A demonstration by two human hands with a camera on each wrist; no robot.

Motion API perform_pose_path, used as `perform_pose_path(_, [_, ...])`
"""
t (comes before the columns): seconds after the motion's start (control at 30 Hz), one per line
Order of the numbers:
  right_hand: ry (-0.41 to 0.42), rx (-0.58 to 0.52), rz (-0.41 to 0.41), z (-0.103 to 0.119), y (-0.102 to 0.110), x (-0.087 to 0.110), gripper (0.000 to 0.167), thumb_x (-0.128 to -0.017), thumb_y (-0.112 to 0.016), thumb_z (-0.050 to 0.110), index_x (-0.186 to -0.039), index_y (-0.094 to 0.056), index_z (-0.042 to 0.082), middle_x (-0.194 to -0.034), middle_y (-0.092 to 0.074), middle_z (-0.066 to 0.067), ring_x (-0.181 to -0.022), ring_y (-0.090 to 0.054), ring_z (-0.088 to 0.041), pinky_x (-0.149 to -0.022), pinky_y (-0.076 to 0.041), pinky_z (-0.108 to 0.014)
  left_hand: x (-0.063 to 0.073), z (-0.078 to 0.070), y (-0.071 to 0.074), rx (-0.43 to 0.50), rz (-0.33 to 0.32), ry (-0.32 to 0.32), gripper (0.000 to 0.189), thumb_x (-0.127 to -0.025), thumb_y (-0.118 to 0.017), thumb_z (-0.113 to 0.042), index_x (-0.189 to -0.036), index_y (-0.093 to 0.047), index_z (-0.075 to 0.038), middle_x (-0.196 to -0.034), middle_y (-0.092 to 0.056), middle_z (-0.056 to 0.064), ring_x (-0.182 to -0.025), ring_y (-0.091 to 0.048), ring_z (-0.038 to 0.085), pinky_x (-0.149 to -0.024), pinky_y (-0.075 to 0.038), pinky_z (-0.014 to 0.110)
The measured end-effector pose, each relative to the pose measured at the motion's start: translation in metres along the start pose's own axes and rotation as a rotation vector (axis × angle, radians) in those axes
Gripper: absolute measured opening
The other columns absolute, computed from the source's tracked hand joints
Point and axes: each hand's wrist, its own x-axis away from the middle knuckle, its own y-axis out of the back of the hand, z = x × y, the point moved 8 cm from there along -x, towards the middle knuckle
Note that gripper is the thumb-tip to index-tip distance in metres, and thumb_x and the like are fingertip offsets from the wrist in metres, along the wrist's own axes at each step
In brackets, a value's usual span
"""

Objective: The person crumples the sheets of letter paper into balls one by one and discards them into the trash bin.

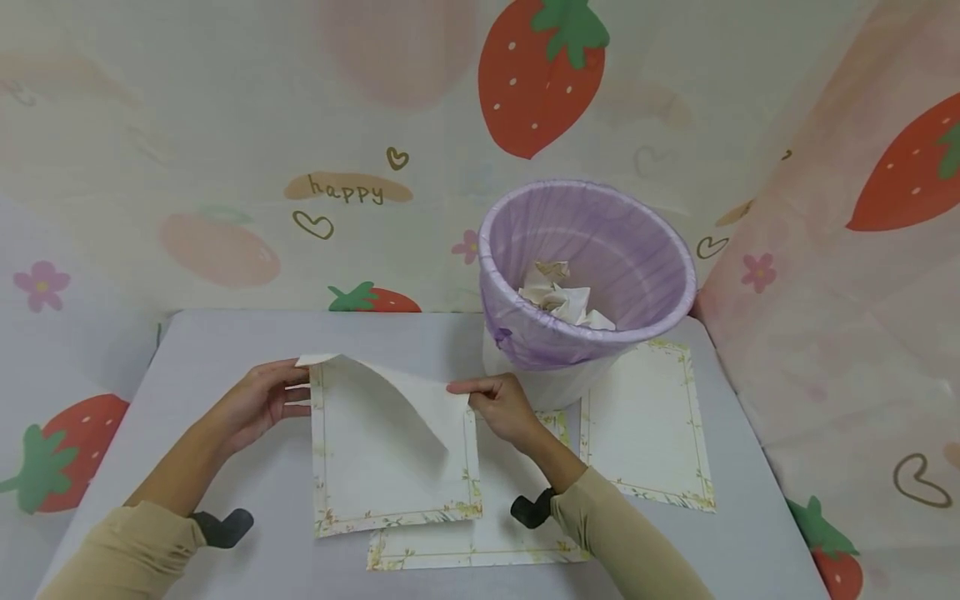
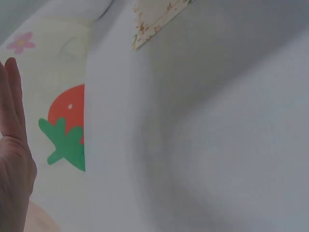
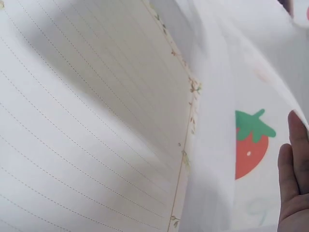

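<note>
A rectangular, flower-bordered white paper sheet (image 1: 390,458) is held above the white table (image 1: 210,358), nearer to its left edge. Its upper left corner is pinched by the fingers of the left hand (image 1: 262,400), its right edge by those of the right hand (image 1: 506,412). Gentle, even tension should be applied to avoid creasing.

Light is dim and diffuse. A soft shadow falls on the tabletop (image 1: 217,350) just left of the bin (image 1: 555,354); the curled sheet (image 1: 390,479), in front and left of the bin, is shaded under its fold. Both wrist views look soft, the right hazier.
</note>
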Motion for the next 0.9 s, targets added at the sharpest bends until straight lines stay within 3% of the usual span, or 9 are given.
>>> perform_pose_path(0.13, [0.02, 0.021, -0.001, 0.002, -0.001, 0.0, 0.034, -0.091, -0.046, -0.014, -0.11, -0.072, -0.007, -0.12, -0.067, -0.021, -0.044, -0.022, -0.004, -0.043, -0.023, -0.021, 0.001, 0.002, -0.002, -0.056, 0.019, 0.058, 0.038, -0.11, -0.035, -0.024, -0.125, -0.068, -0.011, -0.123, -0.066, 0.001, -0.106, -0.069, 0.026, -0.088, -0.056, 0.045])
perform_pose_path(0.33, [0.039, 0.029, 0.003, 0.005, -0.003, -0.001, 0.032, -0.092, -0.047, -0.013, -0.11, -0.073, -0.007, -0.12, -0.067, -0.021, -0.046, -0.026, -0.005, -0.042, -0.024, -0.021, 0.001, 0.014, -0.006, -0.258, 0.089, 0.169, 0.035, -0.105, -0.049, -0.011, -0.139, -0.059, -0.015, -0.129, -0.066, 0.004, -0.109, -0.068, 0.024, -0.087, -0.057, 0.042])
perform_pose_path(0.47, [0.074, 0.069, -0.012, 0.011, -0.004, 0.0, 0.032, -0.091, -0.05, -0.013, -0.106, -0.076, -0.002, -0.115, -0.071, -0.015, -0.07, -0.055, -0.008, -0.053, -0.038, -0.021, 0.0, 0.022, -0.012, -0.42, 0.116, 0.213, 0.054, -0.1, -0.059, -0.014, -0.151, -0.041, -0.01, -0.137, -0.06, 0.013, -0.114, -0.065, 0.023, -0.086, -0.056, 0.036])
perform_pose_path(0.57, [0.12, 0.111, -0.019, 0.017, -0.005, 0.001, 0.034, -0.09, -0.05, -0.012, -0.104, -0.077, 0.001, -0.112, -0.073, -0.012, -0.091, -0.062, -0.009, -0.067, -0.044, -0.021, -0.001, 0.029, -0.02, -0.552, 0.137, 0.244, 0.063, -0.097, -0.064, -0.02, -0.153, -0.037, -0.01, -0.14, -0.057, 0.015, -0.12, -0.061, 0.022, -0.09, -0.052, 0.036])
perform_pose_path(0.73, [0.148, 0.116, -0.032, 0.024, -0.005, 0.001, 0.035, -0.092, -0.047, -0.01, -0.104, -0.078, 0.002, -0.111, -0.073, -0.01, -0.078, -0.058, -0.007, -0.058, -0.039, -0.023, -0.004, 0.039, -0.038, -0.657, 0.166, 0.271, 0.071, -0.09, -0.074, -0.026, -0.151, -0.041, -0.012, -0.141, -0.056, 0.012, -0.126, -0.056, 0.029, -0.098, -0.049, 0.043])
perform_pose_path(0.9, [0.134, 0.088, -0.036, 0.027, -0.005, 0.0, 0.036, -0.093, -0.047, -0.01, -0.105, -0.078, 0.003, -0.112, -0.073, -0.009, -0.072, -0.056, -0.003, -0.052, -0.034, -0.022, -0.009, 0.047, -0.053, -0.728, 0.177, 0.229, 0.077, -0.084, -0.081, -0.027, -0.15, -0.044, -0.011, -0.146, -0.052, 0.011, -0.13, -0.05, 0.036, -0.102, -0.047, 0.049])
